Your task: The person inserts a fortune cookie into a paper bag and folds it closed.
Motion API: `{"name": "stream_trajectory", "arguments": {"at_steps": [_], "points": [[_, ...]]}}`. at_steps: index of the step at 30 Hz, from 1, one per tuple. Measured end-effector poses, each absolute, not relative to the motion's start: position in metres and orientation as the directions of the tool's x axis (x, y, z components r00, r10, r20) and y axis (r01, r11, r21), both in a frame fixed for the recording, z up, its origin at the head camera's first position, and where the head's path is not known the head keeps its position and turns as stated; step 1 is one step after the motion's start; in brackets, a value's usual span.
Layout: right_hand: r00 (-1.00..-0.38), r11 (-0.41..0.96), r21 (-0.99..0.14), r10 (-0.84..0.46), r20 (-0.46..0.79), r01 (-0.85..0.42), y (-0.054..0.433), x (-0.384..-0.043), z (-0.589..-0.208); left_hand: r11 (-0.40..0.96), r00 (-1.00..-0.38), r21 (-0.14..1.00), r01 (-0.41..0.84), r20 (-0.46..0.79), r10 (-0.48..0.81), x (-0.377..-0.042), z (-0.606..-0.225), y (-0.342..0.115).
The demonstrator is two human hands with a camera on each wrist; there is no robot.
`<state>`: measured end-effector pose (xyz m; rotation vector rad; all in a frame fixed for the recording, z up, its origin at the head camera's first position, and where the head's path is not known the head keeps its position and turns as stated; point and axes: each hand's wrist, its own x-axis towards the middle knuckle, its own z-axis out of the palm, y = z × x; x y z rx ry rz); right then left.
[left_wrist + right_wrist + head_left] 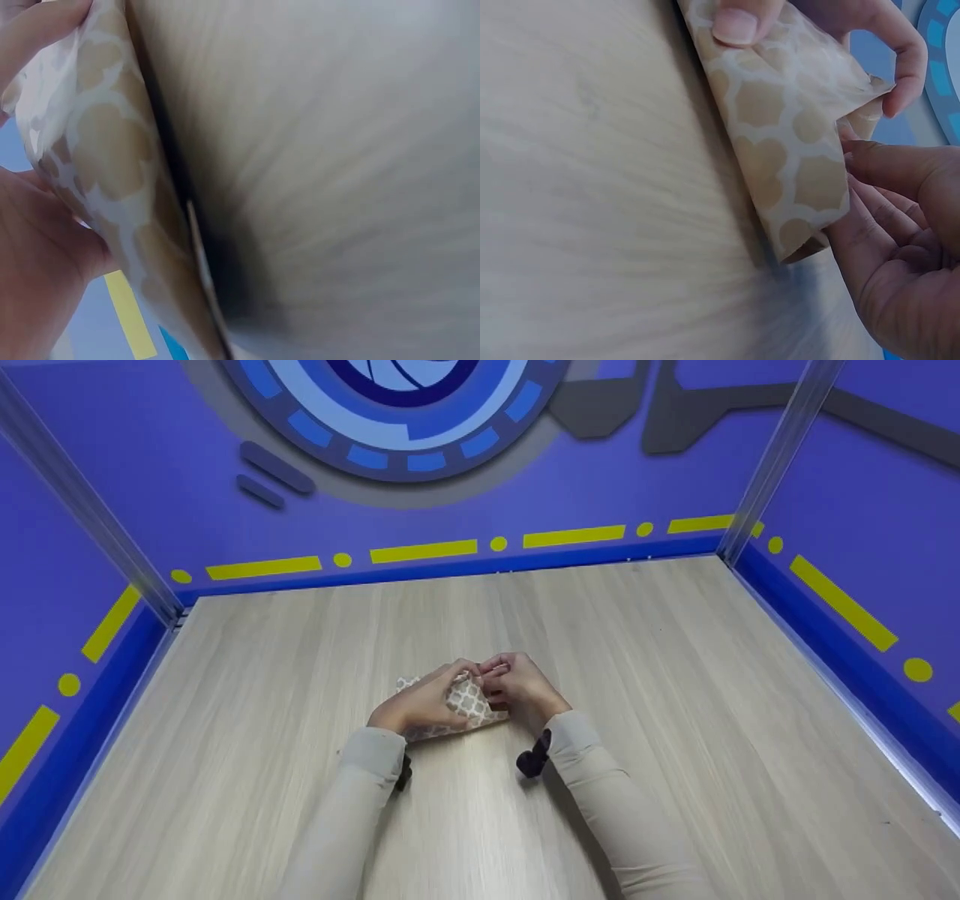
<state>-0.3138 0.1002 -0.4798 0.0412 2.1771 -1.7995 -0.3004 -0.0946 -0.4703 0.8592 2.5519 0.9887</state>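
A piece of tan wrapping paper with a white lattice pattern is folded into a flattish packet, low over the table. Across its top, my left hand grips it, thumb on the near side and fingers at the far edge. In the right wrist view that left thumb presses on the patterned face. My right hand is at the packet's right end, where thumb and fingers pinch the loose paper edge. The end of the paper gapes there, with a creased flap near the fingertips. What lies inside the paper is hidden.
The packet is over a light wood-grain table. Blue-purple panels with yellow markings stand along the back and both sides, joined by metal corner posts. A dark wrist strap shows at the right cuff.
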Motion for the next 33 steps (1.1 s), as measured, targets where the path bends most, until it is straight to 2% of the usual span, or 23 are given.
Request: {"name": "stream_trajectory", "arguments": {"at_steps": [9, 14, 20, 27, 33], "points": [[-0.966, 0.223, -0.962, -0.168, -0.196, 0.157, 0.100, -0.311, -0.481, 0.584, -0.788, 0.690, 0.428, -0.031, 0.615, -0.301, -0.471, -0.094], [-0.975, 0.299, -0.948, -0.154, -0.161, 0.109, 0.105, -0.308, -0.479, 0.579, -0.788, 0.695, 0.427, -0.029, 0.615, -0.300, -0.472, -0.094], [-0.966, 0.247, -0.957, -0.164, -0.198, 0.154, 0.108, -0.307, -0.475, 0.588, -0.799, 0.695, 0.413, -0.034, 0.601, -0.299, -0.472, -0.094], [-0.969, 0.273, -0.947, -0.132, -0.210, 0.169, 0.108, -0.306, -0.471, 0.608, -0.807, 0.679, 0.411, -0.039, 0.589, -0.298, -0.472, -0.093], [-0.967, 0.216, -0.956, -0.116, -0.228, 0.200, 0.107, -0.306, -0.469, 0.619, -0.817, 0.677, 0.397, -0.046, 0.575, -0.296, -0.471, -0.093]]}}
